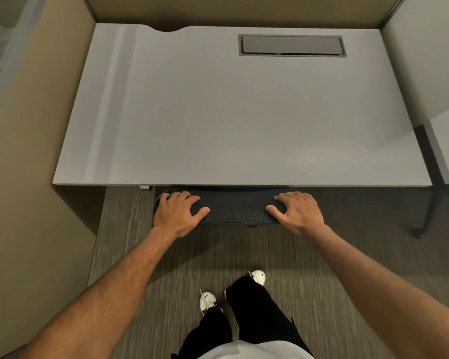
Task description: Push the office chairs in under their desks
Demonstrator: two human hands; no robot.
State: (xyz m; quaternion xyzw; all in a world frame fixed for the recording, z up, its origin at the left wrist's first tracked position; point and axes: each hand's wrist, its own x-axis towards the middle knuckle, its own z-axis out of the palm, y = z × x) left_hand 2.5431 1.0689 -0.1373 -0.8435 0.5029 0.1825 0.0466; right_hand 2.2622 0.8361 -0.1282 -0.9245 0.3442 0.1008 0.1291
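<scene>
Nearest: two white shoes [207, 301] and dark trousers [254, 309] stood on striped carpet [322, 255], one foot ahead of the other.

Left hand [178, 212]: laid over the left end of the chair back, fingers curled across the top edge, thumb pressed on the mesh face; closed on it.

Right hand [300, 211]: the same hold on the right end, fingers over the top, thumb on the mesh.

Office chair [235, 208]: black mesh; only the top of the backrest showed, just at the front edge of the desk, seat hidden beneath.

Desk [218, 112]: grey, bare top, a closed cable hatch [292, 45] near the far right; partition panels [31, 125] on three sides.

Step, as judged: final push of this chair, nearly complete. Next move would call for letting go once the backrest meets the desk edge, then going to another chair.
</scene>
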